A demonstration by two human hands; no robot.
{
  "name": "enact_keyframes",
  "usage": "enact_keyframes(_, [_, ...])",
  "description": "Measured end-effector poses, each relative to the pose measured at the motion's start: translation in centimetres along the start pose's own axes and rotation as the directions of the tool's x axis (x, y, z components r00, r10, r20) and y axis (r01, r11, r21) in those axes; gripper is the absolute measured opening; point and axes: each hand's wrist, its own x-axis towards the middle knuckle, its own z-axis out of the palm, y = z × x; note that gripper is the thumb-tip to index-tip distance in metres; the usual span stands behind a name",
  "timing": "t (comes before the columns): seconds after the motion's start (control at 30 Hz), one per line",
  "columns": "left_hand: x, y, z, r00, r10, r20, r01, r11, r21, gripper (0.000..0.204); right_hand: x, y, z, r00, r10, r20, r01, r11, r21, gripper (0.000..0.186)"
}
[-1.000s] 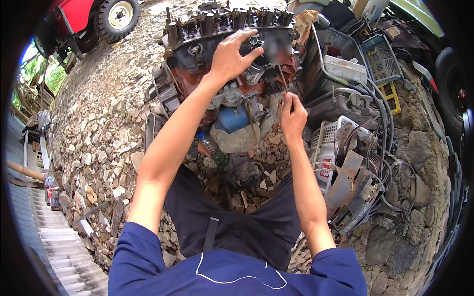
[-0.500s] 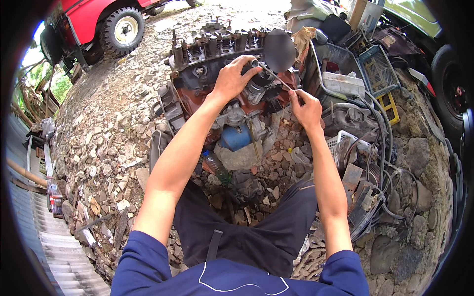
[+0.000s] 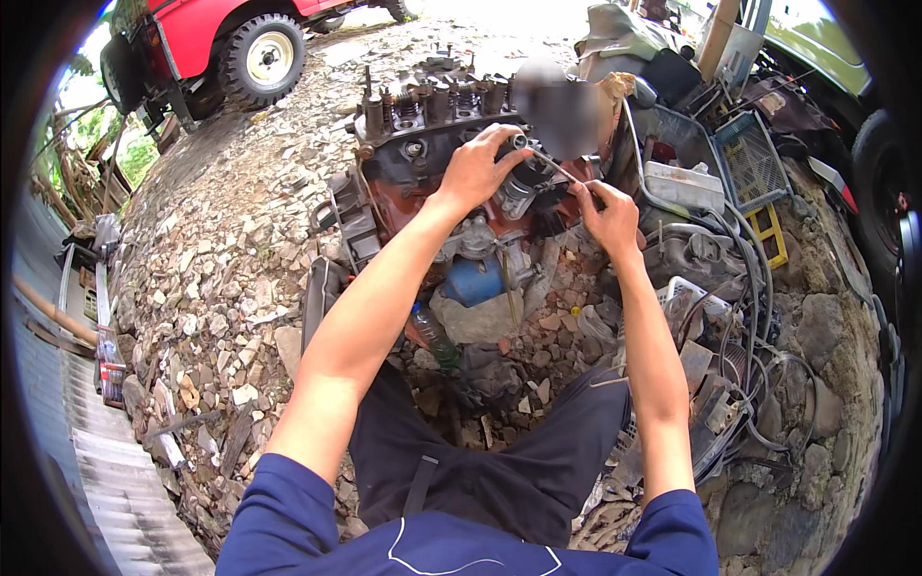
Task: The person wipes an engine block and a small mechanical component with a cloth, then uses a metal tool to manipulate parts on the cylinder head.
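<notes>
My left hand [image 3: 473, 171] pinches the round, hollow head of a slim metal socket wrench [image 3: 549, 163] between thumb and fingers. At the other end, my right hand [image 3: 609, 217] grips its thin shank with the fingertips. The wrench slants down to the right, held in front of an engine block [image 3: 389, 197]. Valve springs and rocker parts [image 3: 437, 99] stand along the engine's top. A blurred patch covers the upper right end of the engine. Below my hands sits a blue oil filter [image 3: 474, 280], low on the engine's near side.
Stones and rubble [image 3: 221, 288] cover the ground. A plastic bottle [image 3: 437, 338] lies between my knees. On the right are a grey bin [image 3: 672, 130], a blue-grey crate [image 3: 752, 154], a yellow crate [image 3: 768, 235] and tangled cables [image 3: 759, 288]. A red vehicle [image 3: 197, 38] stands far left.
The whole view has shifted, so the scene sits a little farther right. Both hands keep their hold on the wrench, with little movement against the engine.
</notes>
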Motion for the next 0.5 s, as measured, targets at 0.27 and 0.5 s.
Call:
enact_keyframes(0.27, [-0.5, 0.1, 0.7, 0.998, 0.003, -0.063, 0.002, 0.996, 0.086, 0.039, 1.4, 0.8, -0.2, 0.997, -0.029, 0.071, 0.035, 0.997, -0.073, 0.034])
enact_keyframes(0.5, [-0.5, -0.2, 0.7, 0.997, 0.026, -0.072, -0.017, 0.992, 0.127, 0.04, 2.5, 1.8, 0.1, 0.988, -0.057, 0.146, 0.065, 0.997, -0.049, 0.036])
